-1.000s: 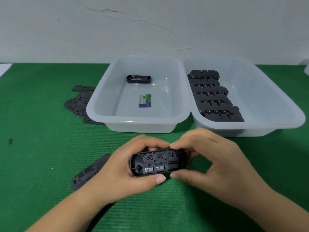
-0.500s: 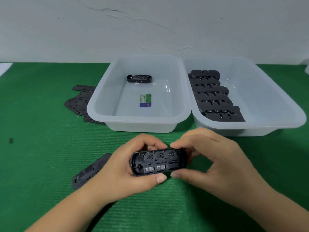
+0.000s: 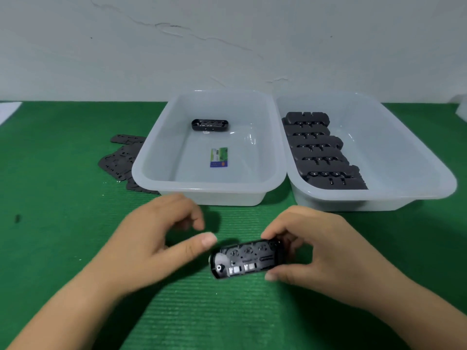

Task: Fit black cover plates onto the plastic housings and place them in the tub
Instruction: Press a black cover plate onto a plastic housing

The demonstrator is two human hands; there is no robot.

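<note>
A black plastic housing (image 3: 246,258) with its open inside facing up is pinched at its right end by my right hand (image 3: 321,251), just above the green mat. My left hand (image 3: 156,241) hovers to the housing's left, fingers apart and holding nothing; its thumb tip is close to the housing's left end. The left tub (image 3: 151,170) holds one housing (image 3: 209,125) near its far wall and a small coloured label. The right tub (image 3: 429,178) holds a row of several black housings (image 3: 321,152). Flat black cover plates (image 3: 118,160) lie in a loose pile left of the left tub.
A green ribbed mat (image 3: 55,223) covers the table up to a white wall at the back. A small dark speck (image 3: 17,218) lies on the mat at the far left. White objects show at the far left and far right edges.
My left hand has let go of the housing and opened, moving left. My right hand keeps the housing and has shifted it slightly right. The cover plate by my left wrist is now hidden.
</note>
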